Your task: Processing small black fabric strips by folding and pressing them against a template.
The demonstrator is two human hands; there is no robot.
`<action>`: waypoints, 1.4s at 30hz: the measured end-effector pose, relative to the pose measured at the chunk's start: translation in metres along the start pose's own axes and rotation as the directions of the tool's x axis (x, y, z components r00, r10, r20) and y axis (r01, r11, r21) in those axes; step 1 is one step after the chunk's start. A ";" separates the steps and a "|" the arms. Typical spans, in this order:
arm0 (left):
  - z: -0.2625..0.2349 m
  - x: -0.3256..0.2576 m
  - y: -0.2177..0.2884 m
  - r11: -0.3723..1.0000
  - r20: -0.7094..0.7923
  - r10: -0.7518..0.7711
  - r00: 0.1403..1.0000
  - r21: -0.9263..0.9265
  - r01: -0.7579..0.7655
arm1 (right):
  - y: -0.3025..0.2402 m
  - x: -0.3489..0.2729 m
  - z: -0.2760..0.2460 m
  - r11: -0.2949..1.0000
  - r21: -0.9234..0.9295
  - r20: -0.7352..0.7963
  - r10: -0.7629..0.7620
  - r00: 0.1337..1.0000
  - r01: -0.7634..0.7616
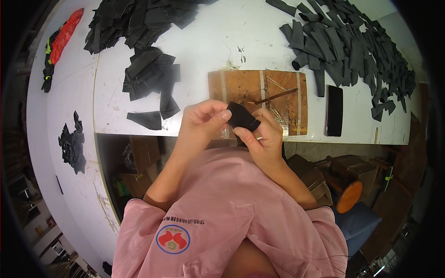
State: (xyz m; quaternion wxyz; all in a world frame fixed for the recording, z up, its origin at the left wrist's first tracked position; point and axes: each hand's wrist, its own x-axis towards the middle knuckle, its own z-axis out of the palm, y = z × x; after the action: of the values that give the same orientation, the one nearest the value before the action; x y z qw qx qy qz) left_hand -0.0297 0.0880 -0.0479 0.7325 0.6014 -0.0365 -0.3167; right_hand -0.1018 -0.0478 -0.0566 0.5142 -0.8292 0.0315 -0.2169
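Between my two hands, above the near edge of a brown board (241, 83), is a small black fabric piece (241, 115). My left hand (204, 121) pinches its upper left corner between thumb and fingers. My right hand (265, 132) grips its lower right end, the thumb on the near side. On the board behind my right hand lies a slim dark pointed tool (276, 95), slanting up to the right. A loose black fabric piece (144, 120) rests at the table's near edge, left of my left hand.
A small stack of black pieces (148, 74) lies left of the board, with a larger pile (130, 23) behind it. Many dark strips (343, 46) spread across the far right. A black phone (334, 111) lies right of the board. Scraps (72, 143) and a red bag (66, 37) are far left.
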 end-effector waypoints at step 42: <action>0.016 -0.015 -0.011 0.930 -0.155 0.195 0.969 0.342 -0.133 | -0.004 0.008 0.005 0.995 -0.041 0.044 -0.089 0.995 0.091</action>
State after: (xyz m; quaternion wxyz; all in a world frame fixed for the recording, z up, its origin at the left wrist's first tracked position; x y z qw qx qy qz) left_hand -0.0531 0.0809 -0.0488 0.6460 0.7369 -0.0706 -0.1862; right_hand -0.0934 -0.0439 -0.0528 0.4864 -0.8451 -0.0122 -0.2215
